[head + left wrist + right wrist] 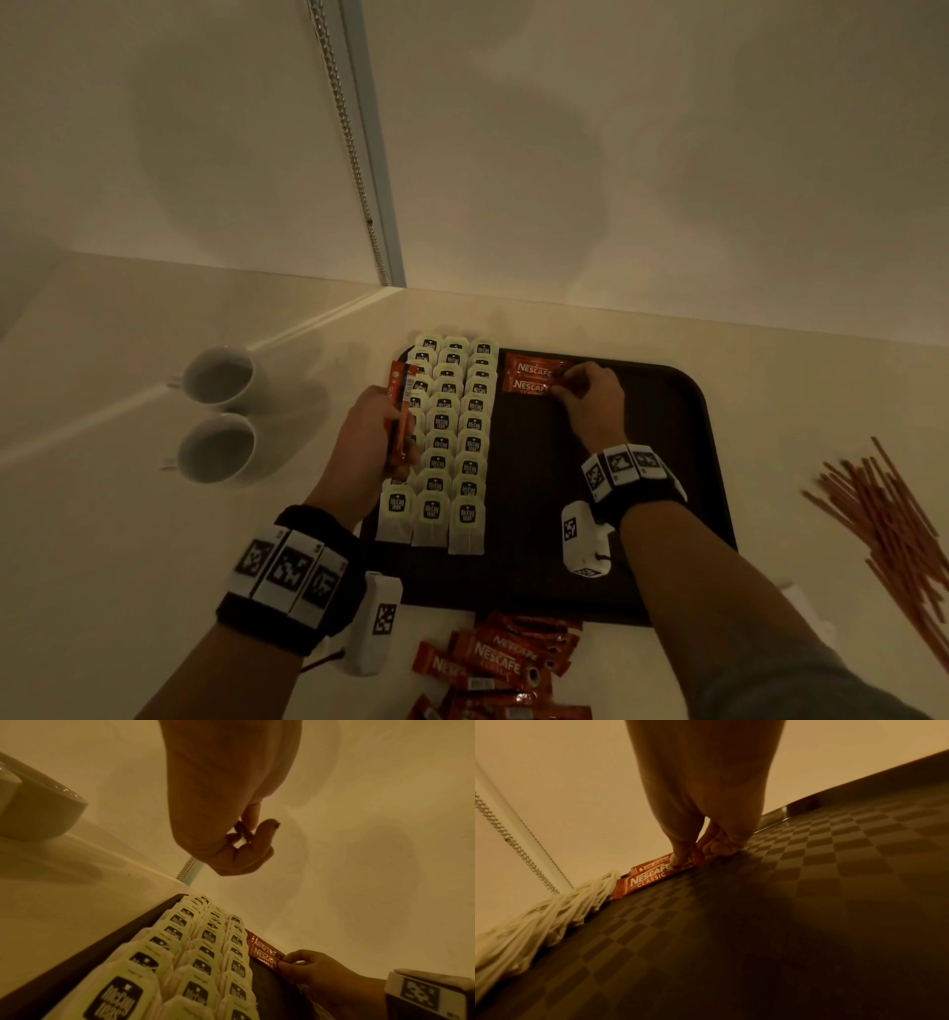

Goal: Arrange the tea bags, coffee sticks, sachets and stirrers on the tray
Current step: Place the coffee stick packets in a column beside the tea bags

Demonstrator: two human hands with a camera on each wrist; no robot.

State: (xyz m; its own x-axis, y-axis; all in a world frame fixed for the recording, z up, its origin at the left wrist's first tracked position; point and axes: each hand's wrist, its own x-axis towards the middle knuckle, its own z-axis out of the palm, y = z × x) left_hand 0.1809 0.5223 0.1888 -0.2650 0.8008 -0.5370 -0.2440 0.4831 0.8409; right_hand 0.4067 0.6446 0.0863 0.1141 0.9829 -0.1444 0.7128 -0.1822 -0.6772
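A dark tray holds three rows of white tea bags along its left side. Two red coffee sticks lie side by side at the tray's far edge, just right of the tea bags. My right hand pinches the right end of the nearer stick, which lies flat on the tray. My left hand hovers over the left tea bag row and grips a few red coffee sticks upright. In the left wrist view the tea bags fill the bottom.
Two white cups stand left of the tray on the counter. A heap of loose red coffee sticks lies in front of the tray. Thin orange stirrers are spread at the right. The wall stands close behind the tray.
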